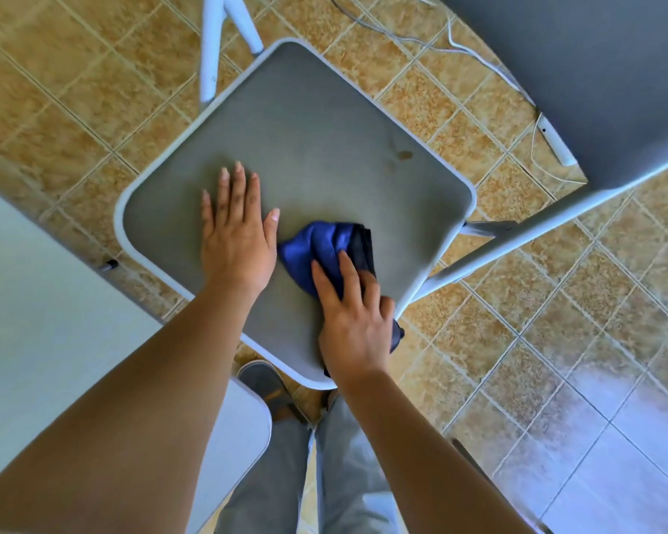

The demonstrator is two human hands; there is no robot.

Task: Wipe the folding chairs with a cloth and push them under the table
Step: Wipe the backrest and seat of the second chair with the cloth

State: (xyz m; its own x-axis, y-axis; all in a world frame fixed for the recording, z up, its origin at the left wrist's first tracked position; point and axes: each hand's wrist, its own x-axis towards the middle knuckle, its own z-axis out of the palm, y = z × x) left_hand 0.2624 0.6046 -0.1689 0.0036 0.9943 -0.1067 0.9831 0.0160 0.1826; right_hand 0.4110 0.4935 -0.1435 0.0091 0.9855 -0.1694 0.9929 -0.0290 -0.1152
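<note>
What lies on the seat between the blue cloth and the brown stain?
Nothing: in the head view, bare grey seat separates the blue cloth from the brown stain.

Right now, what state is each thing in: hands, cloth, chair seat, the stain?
Left hand: flat on the seat, fingers spread, holding nothing.
Right hand: pressing the cloth onto the seat.
Cloth: blue, bunched, partly under the right hand.
Seat: unfolded, level, grey.
Stain: brown spot still on the seat, apart from the cloth.
Cables: loose on the floor.
</note>
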